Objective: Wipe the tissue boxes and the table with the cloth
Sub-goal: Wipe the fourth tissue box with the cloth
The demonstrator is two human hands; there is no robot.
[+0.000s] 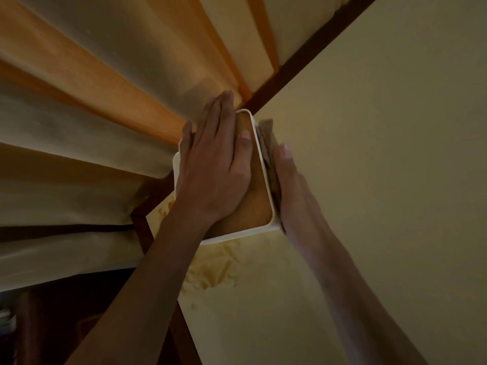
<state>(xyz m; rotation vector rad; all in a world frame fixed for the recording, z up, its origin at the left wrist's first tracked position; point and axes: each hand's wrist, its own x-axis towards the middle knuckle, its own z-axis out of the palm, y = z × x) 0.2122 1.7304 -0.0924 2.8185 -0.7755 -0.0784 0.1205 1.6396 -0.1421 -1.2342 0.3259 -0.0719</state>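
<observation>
Left hand (213, 169), fingers straight, lies flat atop white-rimmed, tan-topped rectangular tissue box (259, 206) at cream table's (369, 180) corner; right hand (292, 191), blurred, presses a brownish cloth (267, 139) against the box's right side.

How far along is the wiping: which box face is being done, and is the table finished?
In hand: the left hand lies flat on the tissue box top, steadying it, while the right hand presses the cloth against its right side. Nothing looks finished. Left: the table still has brown smears in front of the box. Only one box is in view.
</observation>
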